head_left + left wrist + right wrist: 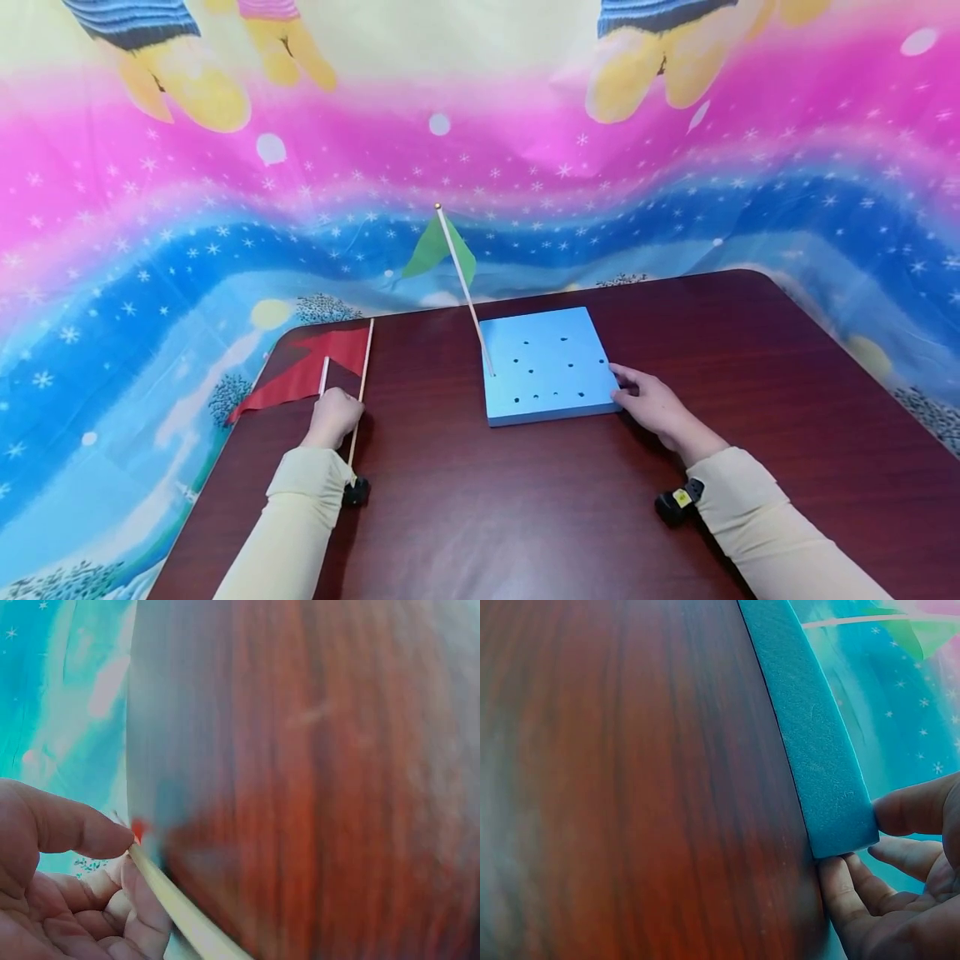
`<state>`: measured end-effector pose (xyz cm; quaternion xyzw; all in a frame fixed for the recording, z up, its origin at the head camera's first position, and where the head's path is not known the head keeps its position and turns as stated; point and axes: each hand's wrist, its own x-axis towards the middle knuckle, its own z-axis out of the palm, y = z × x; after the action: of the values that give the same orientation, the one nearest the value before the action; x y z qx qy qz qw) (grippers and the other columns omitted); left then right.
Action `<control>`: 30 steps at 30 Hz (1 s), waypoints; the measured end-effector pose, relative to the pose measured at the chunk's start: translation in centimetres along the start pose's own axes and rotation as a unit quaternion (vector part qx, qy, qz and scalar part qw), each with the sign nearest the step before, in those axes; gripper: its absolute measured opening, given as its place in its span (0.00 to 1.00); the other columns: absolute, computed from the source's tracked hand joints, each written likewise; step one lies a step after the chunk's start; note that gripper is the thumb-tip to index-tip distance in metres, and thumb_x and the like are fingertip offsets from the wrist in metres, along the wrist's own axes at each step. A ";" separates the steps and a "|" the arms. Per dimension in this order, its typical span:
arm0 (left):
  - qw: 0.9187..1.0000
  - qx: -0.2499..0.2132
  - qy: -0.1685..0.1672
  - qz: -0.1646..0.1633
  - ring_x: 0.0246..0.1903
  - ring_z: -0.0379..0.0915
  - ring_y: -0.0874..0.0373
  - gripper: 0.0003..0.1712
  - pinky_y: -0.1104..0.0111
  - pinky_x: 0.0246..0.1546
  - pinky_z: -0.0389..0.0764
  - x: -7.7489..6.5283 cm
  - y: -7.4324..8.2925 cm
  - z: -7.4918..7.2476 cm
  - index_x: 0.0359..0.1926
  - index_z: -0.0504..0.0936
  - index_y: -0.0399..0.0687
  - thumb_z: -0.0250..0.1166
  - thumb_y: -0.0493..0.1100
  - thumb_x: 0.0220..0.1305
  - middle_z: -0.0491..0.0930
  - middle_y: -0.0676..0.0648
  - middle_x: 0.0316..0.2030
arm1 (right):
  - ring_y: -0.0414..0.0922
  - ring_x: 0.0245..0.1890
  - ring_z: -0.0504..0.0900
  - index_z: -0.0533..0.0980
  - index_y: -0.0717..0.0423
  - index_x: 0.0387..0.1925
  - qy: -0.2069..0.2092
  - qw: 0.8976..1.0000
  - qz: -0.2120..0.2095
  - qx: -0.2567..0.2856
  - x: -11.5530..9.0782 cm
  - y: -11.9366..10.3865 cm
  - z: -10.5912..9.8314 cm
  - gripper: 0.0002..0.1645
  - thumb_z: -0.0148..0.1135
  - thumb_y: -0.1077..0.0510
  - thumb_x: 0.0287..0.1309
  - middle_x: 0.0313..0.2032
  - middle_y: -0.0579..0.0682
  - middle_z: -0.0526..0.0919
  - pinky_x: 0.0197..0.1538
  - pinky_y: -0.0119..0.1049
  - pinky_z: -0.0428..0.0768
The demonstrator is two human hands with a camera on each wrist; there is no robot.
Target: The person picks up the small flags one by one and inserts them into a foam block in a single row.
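Observation:
My left hand (335,417) pinches a thin wooden stick (176,904) between thumb and forefinger, its other fingers curled beneath. By that hand in the head view lies red swallowtail flag cloth (288,379) with a pale stick (367,367) along its right edge. A second short length of stick (325,377) shows above the knuckles. At the right end of a light blue foam block (555,367) with several small holes, my right hand (656,404) grips the edge with thumb and fingers. A green flag (442,246) leans left, its stick's foot in the block's left side.
The dark red-brown wooden table (480,517) has rounded far corners. Right behind it hangs a colourful printed cloth (525,167). A small black camera is worn on each wrist, the left one (356,492) near the flag stick's lower end.

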<state>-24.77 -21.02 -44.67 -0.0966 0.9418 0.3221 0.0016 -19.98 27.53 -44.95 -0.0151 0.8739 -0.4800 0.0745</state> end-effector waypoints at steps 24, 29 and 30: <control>0.834 -0.548 -0.060 -0.026 0.36 0.79 0.62 0.14 0.73 0.42 0.80 -1.1 1.9 -2.5 0.36 0.79 0.43 0.51 0.29 0.77 0.82 0.53 0.32 | 0.67 0.64 0.69 0.55 0.70 0.77 -0.003 1.000 -0.015 0.003 -0.2 0.0 0.1 0.36 0.54 0.64 0.75 0.67 0.75 0.64 0.63 0.59 0.73; 0.815 -0.579 -0.025 -0.011 0.36 0.79 0.60 0.12 0.72 0.42 0.80 -1.1 3.0 -2.3 0.36 0.78 0.42 0.52 0.28 0.77 0.82 0.51 0.31 | 0.67 0.64 0.69 0.55 0.71 0.77 -0.002 1.000 -0.016 0.005 -0.1 0.1 0.1 0.36 0.54 0.64 0.75 0.67 0.75 0.65 0.64 0.59 0.73; 0.811 -0.584 -0.016 -0.007 0.35 0.79 0.60 0.12 0.71 0.41 0.81 -1.2 3.3 -2.3 0.35 0.78 0.42 0.53 0.28 0.76 0.82 0.51 0.30 | 0.67 0.64 0.69 0.55 0.71 0.77 -0.003 1.000 -0.016 0.004 -0.1 0.1 0.1 0.36 0.53 0.63 0.75 0.67 0.75 0.65 0.64 0.59 0.73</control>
<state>-24.09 -19.64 -40.76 -0.0807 0.5753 0.8131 -0.0381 -19.89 27.54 -45.04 -0.0307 0.8712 -0.4849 0.0698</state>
